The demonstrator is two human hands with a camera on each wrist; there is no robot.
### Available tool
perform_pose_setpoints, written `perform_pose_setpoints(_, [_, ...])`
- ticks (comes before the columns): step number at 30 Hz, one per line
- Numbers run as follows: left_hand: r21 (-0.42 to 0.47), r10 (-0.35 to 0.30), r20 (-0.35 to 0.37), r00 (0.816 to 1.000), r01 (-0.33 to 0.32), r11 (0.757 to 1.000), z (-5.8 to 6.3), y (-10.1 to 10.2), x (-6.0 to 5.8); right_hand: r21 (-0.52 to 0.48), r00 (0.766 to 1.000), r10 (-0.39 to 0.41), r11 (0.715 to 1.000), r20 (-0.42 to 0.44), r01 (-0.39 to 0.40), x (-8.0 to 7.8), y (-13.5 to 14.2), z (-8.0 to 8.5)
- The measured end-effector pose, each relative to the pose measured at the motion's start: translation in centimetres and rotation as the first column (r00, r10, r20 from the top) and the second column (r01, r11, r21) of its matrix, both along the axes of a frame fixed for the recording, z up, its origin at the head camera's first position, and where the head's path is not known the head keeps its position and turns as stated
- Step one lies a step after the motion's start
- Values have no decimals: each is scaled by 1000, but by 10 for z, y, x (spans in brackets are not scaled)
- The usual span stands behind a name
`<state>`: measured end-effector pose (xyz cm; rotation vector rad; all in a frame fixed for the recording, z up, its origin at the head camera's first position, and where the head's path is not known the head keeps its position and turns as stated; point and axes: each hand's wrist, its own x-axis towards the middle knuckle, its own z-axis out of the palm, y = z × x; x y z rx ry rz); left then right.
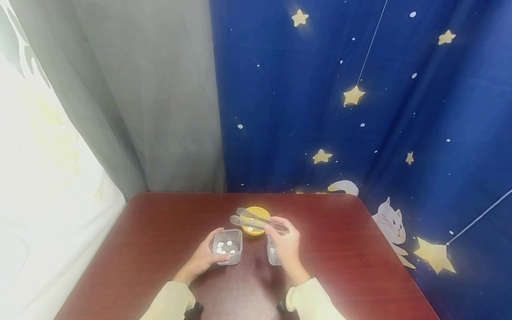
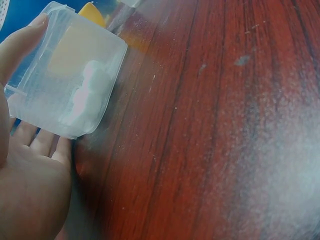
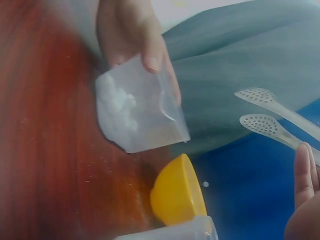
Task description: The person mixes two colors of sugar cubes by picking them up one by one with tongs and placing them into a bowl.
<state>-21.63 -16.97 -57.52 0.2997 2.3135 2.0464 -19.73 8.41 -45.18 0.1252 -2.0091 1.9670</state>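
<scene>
My left hand (image 1: 202, 256) grips a square translucent plastic container (image 1: 236, 261), thumb at its near side and fingers around the left side. Several small white pieces (image 1: 229, 243) lie in the bottom of it; the left wrist view shows them blurred through the wall (image 2: 112, 55). In my right hand (image 1: 289, 242) is a pair of tongs (image 1: 251, 222) with perforated heads. Their two heads (image 3: 259, 125) stand apart with nothing between them. The tongs pass above a yellow bowl (image 1: 262, 210), which holds a few white pieces.
A second translucent container (image 1: 274, 259) with white pieces stands on the right, partly hidden under my right hand. All of this is on a dark red wooden table (image 1: 336, 249). Grey and blue star-patterned curtains (image 1: 280, 111) hang behind its far edge.
</scene>
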Motion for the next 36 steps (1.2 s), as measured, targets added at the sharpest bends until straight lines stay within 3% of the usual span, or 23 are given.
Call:
perform_pose_setpoints(5, [-16, 20, -5, 1000, -20, 1000, 0, 1, -1, 134, 999, -4, 991, 43, -1, -9, -6, -27])
perform_pose_setpoints(10, [-15, 4, -13, 1000, -5, 1000, 1, 0, -1, 195, 997, 73, 978, -1, -72, -9, -15, -33])
perform_pose_setpoints(14, [-18, -13, -25, 1000, 13, 1000, 1, -1, -1, 203, 988, 152, 967, 35, -155, -14, -21, -46])
perform_pose_setpoints(22, [-3, 7, -14, 1000, -7, 1000, 3, 1, -1, 369, 980, 195, 914, -33, -169, -17, -27, -62])
perform_pose_setpoints(26, [-14, 23, -10, 1000, -23, 1000, 3, 1, 0, 471, 972, 227, 865, -61, -173, -16, -30, -65])
perform_pose_setpoints(30, [10, -3, -7, 1000, 3, 1000, 3, 1, 1, 565, 964, 243, 813, -105, -143, -13, -33, -64])
perform_pose_setpoints(36, [51, -46, -17, 999, 47, 998, 1, 1, 1, 746, 944, 232, 666, -233, 20, -11, -36, -64])
